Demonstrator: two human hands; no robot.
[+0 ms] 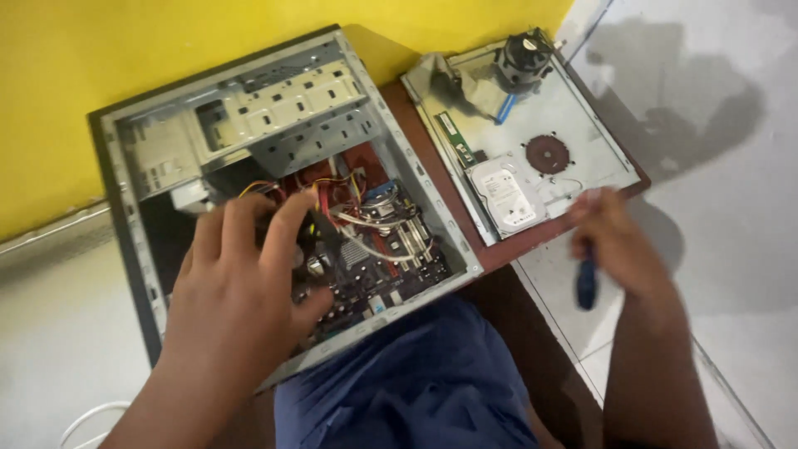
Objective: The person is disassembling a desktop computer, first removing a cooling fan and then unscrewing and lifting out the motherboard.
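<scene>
Evidently the step in hand is work on the interior of an open desktop computer case (133, 158), which lies on its side with its motherboard (378, 266) exposed. The left hand (241, 283) reaches down into the case with fingers loosely spread and curled, the fingertips resting among the red and yellow cables (332, 187) at the near edge of the board; whether it pinches a cable or a connector cannot be told, since the hand hides the contact. The right hand (615, 241) is closed round a blue-handled screwdriver (586, 283), the handle pointing down below the fist and the tip hidden; it hovers well to the right of the case, apart from the left hand. Just beyond the right hand lies the removed side panel (582, 108), bearing a hard disk drive (507, 195) nearest the knuckles, a memory module (455, 137) farther off, and a cooler fan (524, 54) at the far end. The next move likely calls for bringing the screwdriver across to the board while the left hand holds the cables clear.
</scene>
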